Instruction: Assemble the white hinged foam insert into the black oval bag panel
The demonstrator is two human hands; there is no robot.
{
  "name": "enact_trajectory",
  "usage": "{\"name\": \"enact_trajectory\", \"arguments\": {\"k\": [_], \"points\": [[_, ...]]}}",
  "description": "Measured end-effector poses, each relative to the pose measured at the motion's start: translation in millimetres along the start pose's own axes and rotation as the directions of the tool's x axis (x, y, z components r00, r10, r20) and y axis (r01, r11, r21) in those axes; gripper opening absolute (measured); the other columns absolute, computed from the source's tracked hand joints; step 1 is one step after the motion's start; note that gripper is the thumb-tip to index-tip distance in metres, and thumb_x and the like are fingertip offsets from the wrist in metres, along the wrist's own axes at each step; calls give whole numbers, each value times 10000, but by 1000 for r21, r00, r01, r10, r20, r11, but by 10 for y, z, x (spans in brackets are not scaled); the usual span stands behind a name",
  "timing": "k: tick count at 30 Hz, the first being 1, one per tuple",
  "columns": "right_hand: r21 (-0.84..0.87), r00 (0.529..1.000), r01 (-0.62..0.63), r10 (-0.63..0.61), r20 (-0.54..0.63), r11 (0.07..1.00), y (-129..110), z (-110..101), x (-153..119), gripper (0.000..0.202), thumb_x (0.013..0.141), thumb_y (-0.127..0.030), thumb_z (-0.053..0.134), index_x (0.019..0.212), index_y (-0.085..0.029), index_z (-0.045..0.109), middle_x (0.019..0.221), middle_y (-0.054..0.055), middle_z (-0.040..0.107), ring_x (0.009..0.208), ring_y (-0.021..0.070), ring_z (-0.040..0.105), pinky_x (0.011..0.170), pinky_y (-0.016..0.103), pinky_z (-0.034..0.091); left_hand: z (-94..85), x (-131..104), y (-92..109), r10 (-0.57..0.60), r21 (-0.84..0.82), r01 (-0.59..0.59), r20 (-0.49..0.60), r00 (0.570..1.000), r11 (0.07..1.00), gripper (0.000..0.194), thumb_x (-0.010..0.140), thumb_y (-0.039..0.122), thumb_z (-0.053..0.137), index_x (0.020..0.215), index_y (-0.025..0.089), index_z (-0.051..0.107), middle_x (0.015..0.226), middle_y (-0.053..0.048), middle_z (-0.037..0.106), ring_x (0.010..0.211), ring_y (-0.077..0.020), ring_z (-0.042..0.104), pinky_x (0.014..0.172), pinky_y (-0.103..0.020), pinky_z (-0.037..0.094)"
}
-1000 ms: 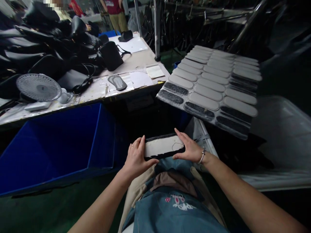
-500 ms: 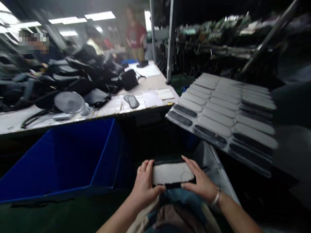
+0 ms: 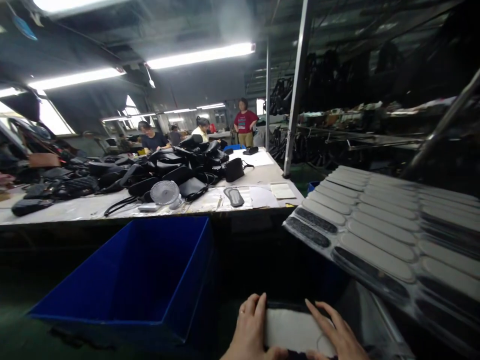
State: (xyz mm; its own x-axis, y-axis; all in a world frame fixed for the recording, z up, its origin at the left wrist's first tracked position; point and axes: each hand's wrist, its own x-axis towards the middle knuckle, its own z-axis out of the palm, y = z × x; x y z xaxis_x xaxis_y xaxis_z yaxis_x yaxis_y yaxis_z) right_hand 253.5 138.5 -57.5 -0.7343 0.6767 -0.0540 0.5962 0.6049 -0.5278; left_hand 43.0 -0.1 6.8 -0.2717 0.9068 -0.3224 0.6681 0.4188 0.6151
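Observation:
Low in the view, a flat, whitish rectangular piece with black edges (image 3: 292,327) lies between my two hands. My left hand (image 3: 250,330) grips its left end, fingers over the far edge and thumb along the near side. At the other end, my right hand (image 3: 339,332) holds it with fingers across the pale face. The near edge is partly cut off by the frame. To the right of my hands slopes a board (image 3: 410,300) carrying rows of long oval pieces (image 3: 378,255), some pale and some black.
A blue bin (image 3: 176,322) stands to my left. Behind it runs a long table (image 3: 258,197) with a heap of black bags (image 3: 180,170), a small round fan (image 3: 165,193) and grey oval pieces (image 3: 234,197). Metal posts (image 3: 296,95) rise beyond. Several people (image 3: 245,122) are farther back.
My view has tilted up and turned left, so hands, bin and board appear lower and farther right. Both hands keep hold of the pale piece.

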Motion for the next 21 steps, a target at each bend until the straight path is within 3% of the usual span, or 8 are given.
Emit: {"name": "enact_trajectory", "arguments": {"k": [3, 6, 8, 10, 11, 13, 17, 21], "points": [[79, 1000, 6, -4, -28, 997, -113, -95, -51, 746, 734, -446, 622, 1416, -257, 386, 1469, 95, 366, 1335, 308, 378, 1105, 456, 336, 51, -69, -66, 45, -76, -55, -131, 990, 996, 961, 659, 384, 677, 1468, 113, 235, 1498, -178, 253, 1373, -350, 211, 1144, -447, 189], [273, 996, -9, 33, -83, 962, -103, -145, -78, 780, 756, -495, 602, 1437, -213, 348, 1475, 113, 364, 1351, 289, 357, 1127, 457, 293, 55, -103, -167, 101, -256, -144, -174, 980, 956, 900, 685, 346, 688, 1461, 163, 271, 1504, -139, 276, 1387, -311, 209, 1157, -428, 160], [490, 979, -72, 156, -133, 869, -43, -154, -73, 764, 805, -552, 532, 1448, -198, 321, 1435, 123, 433, 1331, 277, 391, 1127, 469, 283, 46, -98, -239, 82, -526, -184, -212, 974, 830, 852, 702, 364, 699, 1442, 171, 323, 1481, -132, 340, 1374, -297, 264, 1156, -417, 163], [702, 937, -162, 332, -112, 694, 23, -142, -52, 700, 848, -612, 427, 1412, -199, 391, 1353, 122, 533, 1291, 281, 447, 1114, 492, 293, 53, -74, -296, -53, -788, -149, -224, 973, 597, 759, 754, 437, 660, 1409, 166, 390, 1423, -137, 437, 1312, -290, 378, 1127, -415, 229], [736, 927, -197, 368, -76, 648, 51, -126, -40, 667, 873, -632, 346, 1364, -195, 465, 1315, 122, 568, 1272, 282, 471, 1097, 497, 320, 70, -57, -318, -112, -843, -118, -205, 972, 525, 696, 801, 488, 594, 1396, 177, 410, 1406, -131, 461, 1282, -285, 418, 1098, -414, 279], [774, 929, -231, 370, -5, 590, 82, -84, -19, 613, 868, -636, 363, 1235, -203, 596, 1226, 97, 638, 1208, 265, 537, 1067, 445, 383, 127, -21, -346, -172, -895, -59, -149, 974, 442, 602, 826, 510, 558, 1336, 199, 491, 1354, -113, 525, 1224, -271, 482, 1034, -378, 355], [795, 929, -239, 371, 20, 558, 25, -47, -5, 593, 824, -652, 442, 1153, -203, 648, 1190, 77, 662, 1166, 250, 569, 1045, 387, 415, 203, 7, -344, -221, -928, 13, -75, 973, 373, 491, 785, 467, 630, 1199, 205, 609, 1200, -93, 635, 1033, -236, 592, 872, -309, 440], [799, 926, -233, 377, 9, 555, -22, -108, -13, 589, 783, -639, 503, 1121, -186, 671, 1209, 95, 649, 1182, 284, 553, 1068, 437, 381, 44, 3, -309, -211, -934, 27, -53, 976, 356, 447, 743, 436, 681, 1109, 179, 664, 1078, -101, 681, 906, -220, 616, 783, -295, 451]]}}
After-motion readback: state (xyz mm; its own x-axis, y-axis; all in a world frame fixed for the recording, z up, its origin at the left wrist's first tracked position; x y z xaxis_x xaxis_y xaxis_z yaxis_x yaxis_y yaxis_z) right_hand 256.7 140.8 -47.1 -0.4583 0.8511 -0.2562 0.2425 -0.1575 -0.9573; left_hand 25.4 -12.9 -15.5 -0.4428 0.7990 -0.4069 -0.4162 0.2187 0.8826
